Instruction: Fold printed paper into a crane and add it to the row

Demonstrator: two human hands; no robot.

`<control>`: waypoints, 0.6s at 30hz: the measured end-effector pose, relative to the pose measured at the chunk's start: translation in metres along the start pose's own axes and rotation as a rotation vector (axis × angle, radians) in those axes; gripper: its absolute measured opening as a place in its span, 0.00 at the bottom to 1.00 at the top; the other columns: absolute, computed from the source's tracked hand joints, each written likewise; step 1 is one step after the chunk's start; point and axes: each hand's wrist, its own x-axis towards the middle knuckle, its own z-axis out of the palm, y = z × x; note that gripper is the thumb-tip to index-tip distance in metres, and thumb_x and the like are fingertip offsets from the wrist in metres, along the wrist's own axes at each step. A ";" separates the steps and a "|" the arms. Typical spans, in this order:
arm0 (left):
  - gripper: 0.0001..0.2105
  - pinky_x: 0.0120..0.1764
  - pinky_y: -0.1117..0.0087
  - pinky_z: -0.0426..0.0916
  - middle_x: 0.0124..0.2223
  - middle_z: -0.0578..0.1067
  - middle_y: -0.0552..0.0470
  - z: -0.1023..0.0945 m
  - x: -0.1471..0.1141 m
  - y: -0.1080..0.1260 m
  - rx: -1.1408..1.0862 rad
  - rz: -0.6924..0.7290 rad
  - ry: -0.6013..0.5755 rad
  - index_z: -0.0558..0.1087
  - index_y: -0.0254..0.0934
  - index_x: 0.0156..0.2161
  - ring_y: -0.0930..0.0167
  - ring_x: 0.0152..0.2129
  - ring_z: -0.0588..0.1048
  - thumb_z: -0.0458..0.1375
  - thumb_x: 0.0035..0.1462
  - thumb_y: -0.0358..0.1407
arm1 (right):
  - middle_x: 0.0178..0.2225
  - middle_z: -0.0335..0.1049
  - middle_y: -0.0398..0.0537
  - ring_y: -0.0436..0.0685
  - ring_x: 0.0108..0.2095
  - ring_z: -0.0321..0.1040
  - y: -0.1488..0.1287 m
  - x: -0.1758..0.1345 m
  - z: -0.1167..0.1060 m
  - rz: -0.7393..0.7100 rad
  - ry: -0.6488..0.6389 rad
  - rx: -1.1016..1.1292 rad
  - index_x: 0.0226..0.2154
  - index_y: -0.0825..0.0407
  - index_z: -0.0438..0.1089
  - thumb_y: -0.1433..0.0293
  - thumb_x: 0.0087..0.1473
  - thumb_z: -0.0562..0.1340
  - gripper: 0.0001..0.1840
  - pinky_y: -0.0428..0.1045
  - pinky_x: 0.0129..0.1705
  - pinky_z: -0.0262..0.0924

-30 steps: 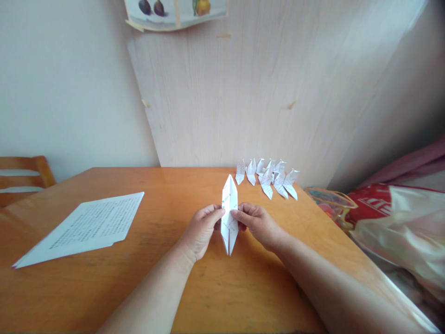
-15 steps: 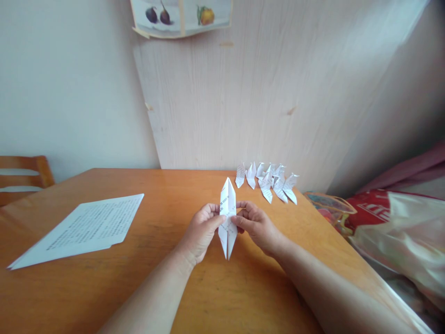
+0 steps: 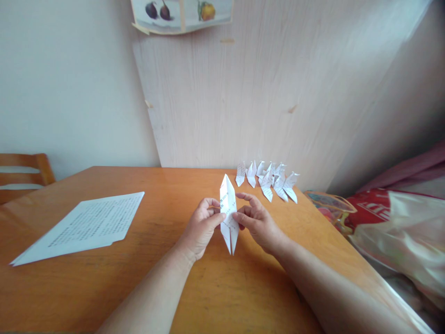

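A folded paper (image 3: 228,204), white with printed marks, is held upright between my two hands above the table. It is a long diamond shape, pointed at the top, with a slit splitting its lower end into two points. My left hand (image 3: 205,227) pinches its left edge, thumb on the front and fingers behind. On the other edge, my right hand (image 3: 257,221) grips with its thumb in front; its index finger is raised beside the paper. The fingertips behind the paper are partly hidden.
Several folded paper cranes (image 3: 267,183) stand at the table's back right. A stack of printed sheets (image 3: 93,222) lies on the wooden table (image 3: 146,297) to the left. Bags (image 3: 399,222) lie beyond the right edge; a chair (image 3: 24,176) is at far left.
The folded paper has tilted slightly, its top leaning left and its lower points shifting right. My right index finger has lifted away from the paper's edge.
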 end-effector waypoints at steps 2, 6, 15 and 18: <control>0.16 0.32 0.70 0.67 0.33 0.78 0.54 -0.001 0.001 -0.001 0.005 0.003 -0.001 0.60 0.41 0.39 0.69 0.26 0.77 0.64 0.51 0.33 | 0.24 0.65 0.36 0.50 0.24 0.59 0.001 0.000 -0.001 -0.010 -0.003 0.002 0.53 0.47 0.59 0.66 0.53 0.67 0.27 0.49 0.29 0.54; 0.13 0.31 0.72 0.66 0.31 0.77 0.55 -0.003 0.001 -0.002 0.031 0.012 -0.010 0.62 0.40 0.37 0.72 0.25 0.75 0.63 0.52 0.32 | 0.24 0.65 0.36 0.50 0.24 0.58 0.004 0.001 -0.001 -0.015 -0.015 0.007 0.52 0.47 0.61 0.66 0.53 0.67 0.24 0.49 0.29 0.53; 0.14 0.35 0.66 0.69 0.35 0.79 0.50 -0.003 0.001 -0.001 0.015 -0.019 -0.044 0.67 0.38 0.41 0.66 0.30 0.78 0.65 0.50 0.34 | 0.25 0.65 0.37 0.50 0.25 0.59 0.007 0.001 -0.003 0.005 -0.029 0.025 0.46 0.46 0.62 0.65 0.54 0.68 0.19 0.48 0.29 0.54; 0.15 0.37 0.66 0.68 0.36 0.79 0.49 -0.004 0.002 -0.001 0.005 -0.035 -0.041 0.67 0.38 0.41 0.65 0.31 0.78 0.66 0.49 0.36 | 0.26 0.67 0.38 0.50 0.26 0.60 0.007 0.001 -0.005 0.020 -0.054 0.036 0.42 0.47 0.63 0.64 0.53 0.68 0.17 0.48 0.29 0.54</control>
